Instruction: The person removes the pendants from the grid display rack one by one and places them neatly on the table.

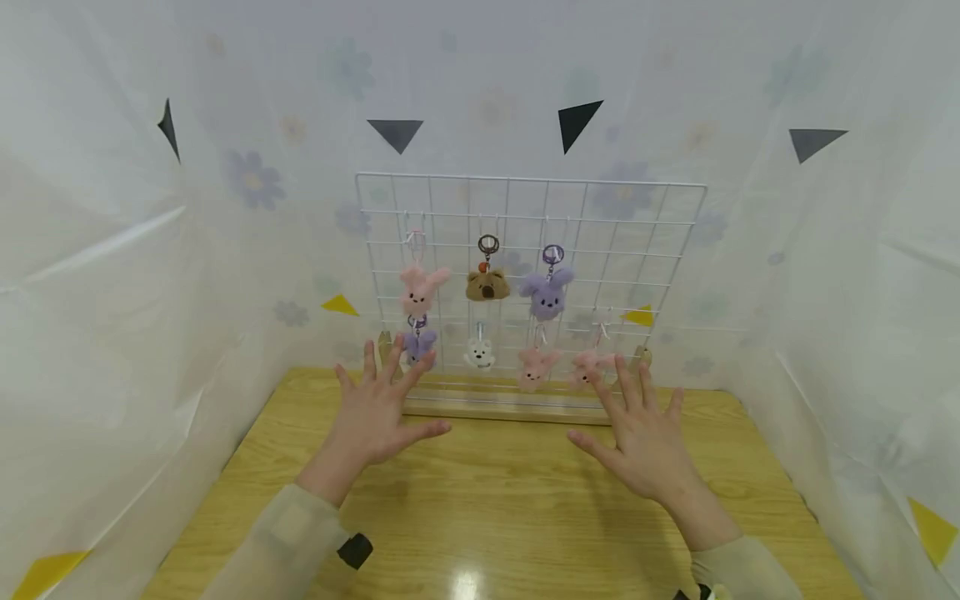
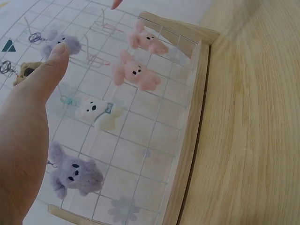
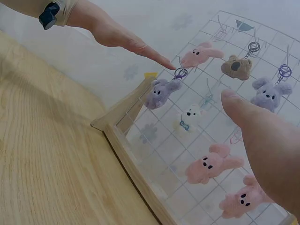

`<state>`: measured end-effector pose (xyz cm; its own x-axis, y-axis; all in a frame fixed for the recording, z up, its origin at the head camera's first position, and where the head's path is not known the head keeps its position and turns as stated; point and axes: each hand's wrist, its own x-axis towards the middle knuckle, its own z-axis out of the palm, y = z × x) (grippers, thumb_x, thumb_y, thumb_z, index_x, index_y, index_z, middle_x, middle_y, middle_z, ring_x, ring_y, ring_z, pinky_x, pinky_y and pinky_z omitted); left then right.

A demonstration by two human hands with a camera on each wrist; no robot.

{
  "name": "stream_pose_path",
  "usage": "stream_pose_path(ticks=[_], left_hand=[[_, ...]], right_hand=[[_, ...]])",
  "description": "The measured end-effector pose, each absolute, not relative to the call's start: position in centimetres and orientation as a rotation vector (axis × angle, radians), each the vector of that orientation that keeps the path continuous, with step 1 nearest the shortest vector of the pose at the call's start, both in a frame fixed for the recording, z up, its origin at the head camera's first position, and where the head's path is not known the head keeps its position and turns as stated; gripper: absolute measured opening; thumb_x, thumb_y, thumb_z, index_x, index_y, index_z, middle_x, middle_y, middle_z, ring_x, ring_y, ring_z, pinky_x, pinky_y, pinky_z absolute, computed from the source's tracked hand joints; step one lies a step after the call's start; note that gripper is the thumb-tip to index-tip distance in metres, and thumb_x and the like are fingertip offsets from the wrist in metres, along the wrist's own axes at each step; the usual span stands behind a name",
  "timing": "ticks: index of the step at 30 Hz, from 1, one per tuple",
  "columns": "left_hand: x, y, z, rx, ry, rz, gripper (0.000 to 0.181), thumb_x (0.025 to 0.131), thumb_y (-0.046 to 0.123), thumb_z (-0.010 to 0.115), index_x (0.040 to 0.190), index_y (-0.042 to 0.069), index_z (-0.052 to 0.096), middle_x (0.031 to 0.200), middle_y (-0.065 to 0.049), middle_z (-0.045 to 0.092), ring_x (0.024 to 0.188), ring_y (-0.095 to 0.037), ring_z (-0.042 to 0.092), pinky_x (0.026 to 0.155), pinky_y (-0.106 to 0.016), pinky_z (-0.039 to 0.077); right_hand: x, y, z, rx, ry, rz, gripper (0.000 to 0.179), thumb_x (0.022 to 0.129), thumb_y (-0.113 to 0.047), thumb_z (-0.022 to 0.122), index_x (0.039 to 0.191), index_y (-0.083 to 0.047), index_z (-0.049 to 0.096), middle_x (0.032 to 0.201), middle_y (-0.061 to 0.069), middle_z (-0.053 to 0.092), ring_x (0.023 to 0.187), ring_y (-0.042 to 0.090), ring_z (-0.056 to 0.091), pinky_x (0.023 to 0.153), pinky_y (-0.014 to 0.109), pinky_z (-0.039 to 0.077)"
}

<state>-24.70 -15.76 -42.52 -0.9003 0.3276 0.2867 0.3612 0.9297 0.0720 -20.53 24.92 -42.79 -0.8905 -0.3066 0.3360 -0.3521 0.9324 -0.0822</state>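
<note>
Both hands are held up over the table with fingers spread and nothing in them. My left hand (image 1: pixel 375 417) is nearest the lower purple bunny keychain (image 1: pixel 420 347), its fingertips overlapping it in the head view. The right hand (image 1: pixel 641 437) is before the lower pink bunny keychain (image 1: pixel 588 367) at the right, partly covering it. Between them hang a white bear keychain (image 1: pixel 480 353) and another pink bunny keychain (image 1: pixel 534 368). In the upper row are a pink bunny keychain (image 1: pixel 418 292), a brown bear keychain (image 1: pixel 487 286) and a purple bunny keychain (image 1: pixel 548 293).
The keychains hang on hooks from a white wire grid (image 1: pixel 622 250) in a wooden base (image 1: pixel 510 411) at the back of the wood-grain table (image 1: pixel 487 492). Behind it is a pale flowered curtain (image 1: pixel 480 75) with black and yellow triangles.
</note>
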Motion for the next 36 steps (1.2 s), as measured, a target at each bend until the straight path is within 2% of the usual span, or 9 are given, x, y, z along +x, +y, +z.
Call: stream_pose_path(ticks=[6, 9, 14, 17, 21, 28, 36], left_hand=[[-24.8, -16.1, -42.7, -0.49, -2.832, -0.2, 0.11, 0.078, 0.102, 0.038, 0.169, 0.046, 0.011, 0.176, -0.01, -0.008, 0.154, -0.056, -0.008, 0.103, -0.091, -0.004], [-24.9, -16.2, -42.6, -0.473, -2.841, -0.21, 0.111, 0.079, 0.1, 0.042, 0.169, 0.044, 0.013, 0.176, -0.008, -0.011, 0.154, -0.055, -0.009, 0.103, -0.091, -0.005], [-24.9, -16.4, -42.3, -0.462, -2.831, -0.232, 0.111, 0.08, 0.097, 0.049, 0.17, 0.039, 0.017, 0.176, -0.009, -0.01, 0.154, -0.055, -0.008, 0.103, -0.091, -0.002], [-24.9, -16.6, -42.2, -0.452, -2.827, -0.239, 0.112, 0.08, 0.099, 0.045, 0.17, 0.039, 0.016, 0.176, -0.01, -0.008, 0.154, -0.054, -0.007, 0.103, -0.092, -0.001], [-24.9, -17.0, -42.1, -0.43, -2.827, -0.247, 0.112, 0.08, 0.099, 0.044, 0.17, 0.039, 0.016, 0.176, -0.011, -0.005, 0.155, -0.054, -0.005, 0.104, -0.091, 0.0], [-24.9, -17.5, -41.9, -0.394, -2.831, -0.24, 0.112, 0.084, 0.093, 0.052, 0.171, 0.033, 0.015, 0.177, -0.01, -0.007, 0.155, -0.055, -0.001, 0.104, -0.092, 0.005], [-25.2, -18.1, -42.2, -0.355, -2.823, -0.285, 0.113, 0.083, 0.094, 0.051, 0.171, 0.037, 0.009, 0.176, -0.006, -0.011, 0.157, -0.051, 0.001, 0.105, -0.092, 0.008]], right_hand=[[-20.4, 24.9, -42.1, 0.499, -2.769, 0.303, 0.096, 0.101, -0.068, 0.056, 0.172, -0.026, 0.006, 0.176, 0.014, -0.006, 0.158, 0.05, -0.003, 0.105, 0.091, 0.001], [-20.4, 25.0, -41.8, 0.507, -2.761, 0.352, 0.094, 0.102, -0.065, 0.056, 0.172, -0.022, 0.011, 0.176, 0.013, -0.006, 0.158, 0.048, -0.005, 0.106, 0.09, -0.001], [-20.3, 25.0, -41.3, 0.513, -2.742, 0.388, 0.09, 0.103, -0.063, 0.056, 0.171, -0.017, 0.019, 0.177, 0.013, -0.004, 0.159, 0.047, -0.002, 0.106, 0.09, 0.002], [-20.2, 25.0, -41.1, 0.518, -2.736, 0.414, 0.088, 0.104, -0.061, 0.056, 0.171, -0.017, 0.019, 0.177, 0.012, -0.003, 0.159, 0.046, -0.001, 0.107, 0.09, 0.003], [-20.1, 25.0, -40.8, 0.528, -2.708, 0.436, 0.089, 0.103, -0.06, 0.058, 0.171, -0.019, 0.017, 0.177, 0.011, 0.0, 0.159, 0.045, 0.003, 0.108, 0.089, 0.006], [-20.0, 25.2, -40.2, 0.547, -2.639, 0.475, 0.09, 0.101, -0.056, 0.065, 0.171, -0.019, 0.021, 0.176, 0.014, 0.009, 0.157, 0.05, 0.014, 0.108, 0.087, 0.015], [-20.0, 25.2, -39.5, 0.568, -2.558, 0.576, 0.086, 0.102, -0.047, 0.068, 0.17, -0.018, 0.025, 0.174, 0.016, 0.018, 0.151, 0.053, 0.027, 0.108, 0.083, 0.023]])
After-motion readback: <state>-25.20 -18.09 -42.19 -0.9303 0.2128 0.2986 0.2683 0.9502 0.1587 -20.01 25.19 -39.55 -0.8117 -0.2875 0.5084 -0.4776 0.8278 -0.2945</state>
